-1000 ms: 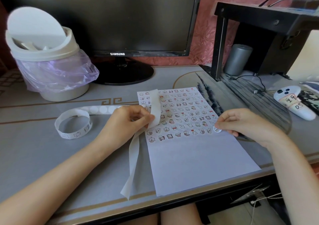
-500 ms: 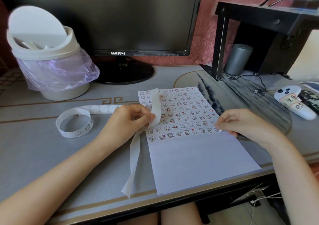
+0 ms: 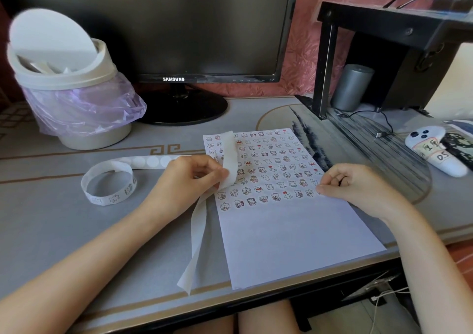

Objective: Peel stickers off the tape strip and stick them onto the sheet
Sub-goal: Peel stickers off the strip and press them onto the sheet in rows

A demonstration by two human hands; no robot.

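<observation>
Tape strip (image 3: pixel 230 154) pinched in left fingers (image 3: pixel 208 166), right fingers (image 3: pixel 331 189) curled on sheet (image 3: pixel 294 244) edge, grasp unclear

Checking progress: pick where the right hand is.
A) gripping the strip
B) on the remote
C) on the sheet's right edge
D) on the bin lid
C: the right hand touches the sheet at its right edge with its fingertips; the left hand holds the strip.

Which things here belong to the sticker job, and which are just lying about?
In the job: tape strip, gripped by the left hand; sheet, with the right hand pressing its edge.
Lying about: bin, monitor, grey cylinder, white controller, black shelf.
</observation>
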